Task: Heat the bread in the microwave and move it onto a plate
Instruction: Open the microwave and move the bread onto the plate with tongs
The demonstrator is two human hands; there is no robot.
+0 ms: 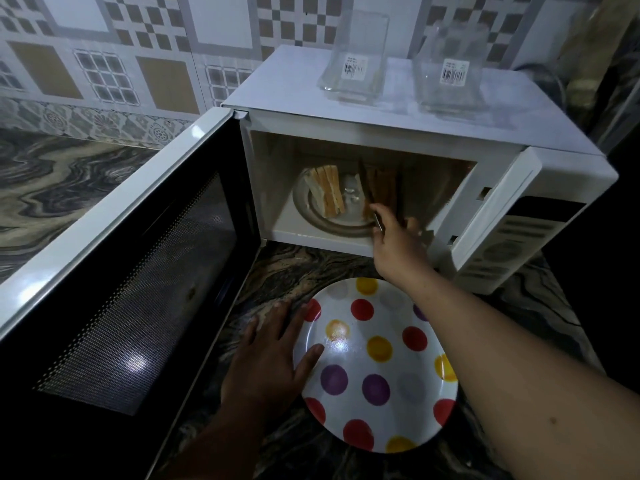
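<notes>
The white microwave [415, 109] stands open, its door [131, 271] swung out to the left. On the glass turntable [346, 223] inside are two stacks of bread slices set on edge: a pale one [327, 192] on the left and a browner one [381, 187] on the right. My right hand [398, 240] reaches into the cavity, with fingers and thumb around the near end of the right stack. A white plate with coloured dots [391, 323] lies on the counter in front. My left hand [273, 355] rests flat at its left rim, thumb on the plate.
Two clear glass containers [356, 60] [450, 74] with barcode stickers stand on top of the microwave. The open door blocks the left side of the marbled counter [69, 188]. A tiled wall runs behind. The control panel [512, 237] faces right.
</notes>
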